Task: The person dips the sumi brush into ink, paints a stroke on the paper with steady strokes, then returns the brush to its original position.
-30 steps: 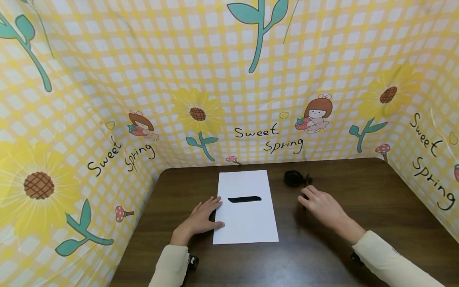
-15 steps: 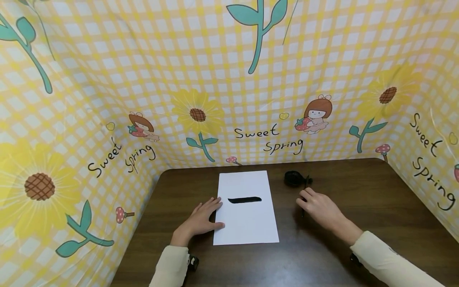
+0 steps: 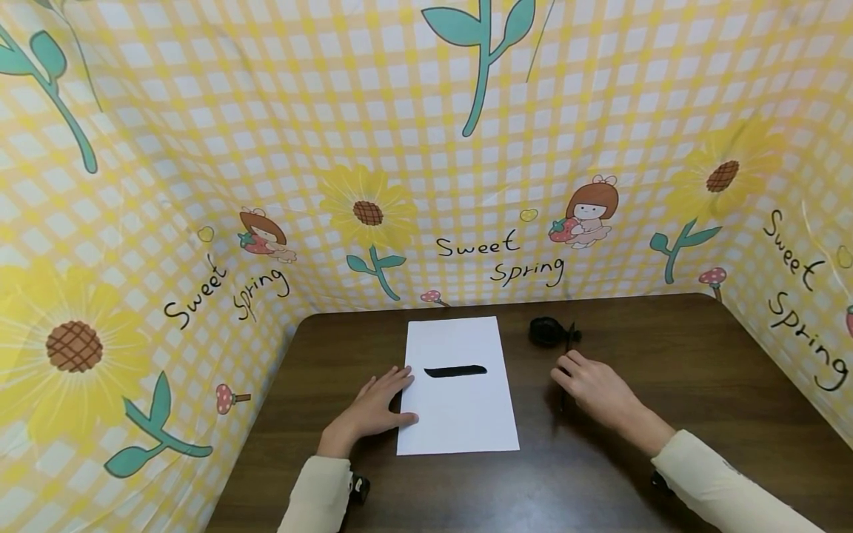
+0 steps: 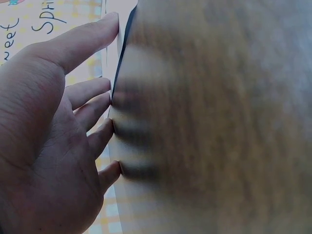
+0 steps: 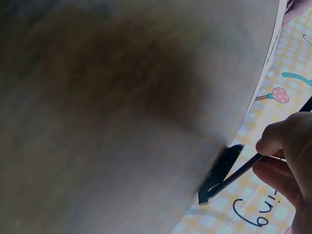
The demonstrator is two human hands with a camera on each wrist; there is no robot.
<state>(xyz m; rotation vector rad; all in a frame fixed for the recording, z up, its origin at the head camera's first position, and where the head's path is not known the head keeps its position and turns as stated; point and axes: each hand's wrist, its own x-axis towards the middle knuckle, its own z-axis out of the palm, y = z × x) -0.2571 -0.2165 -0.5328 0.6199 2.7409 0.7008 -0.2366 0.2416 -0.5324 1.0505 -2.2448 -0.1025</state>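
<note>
In the head view, my left hand [image 3: 373, 403] lies with spread fingers on the left edge of a white sheet of paper [image 3: 460, 422]. One broad black stroke [image 3: 456, 371] crosses the sheet. To the right of the paper, my right hand [image 3: 596, 389] pinches a thin dark writing brush [image 3: 571, 339]. The brush's far end is at a small black ink dish [image 3: 545, 332], and in the right wrist view the brush [image 5: 239, 172] slants over the dish's end [image 5: 225, 165]. Bristles are not distinct. The left wrist view shows the left fingertips [image 4: 114, 168] touching down.
A dark brown wooden table [image 3: 460, 492] bears everything. Yellow checked cloth [image 3: 466, 178] with flowers and lettering hangs behind it and on both sides. Dark wrist straps show at the left sleeve [image 3: 313, 492] and right sleeve [image 3: 713, 474].
My right hand has shifted slightly toward me and left with the brush, mostly in the first half second. My left hand, the paper and the ink dish stay in place.
</note>
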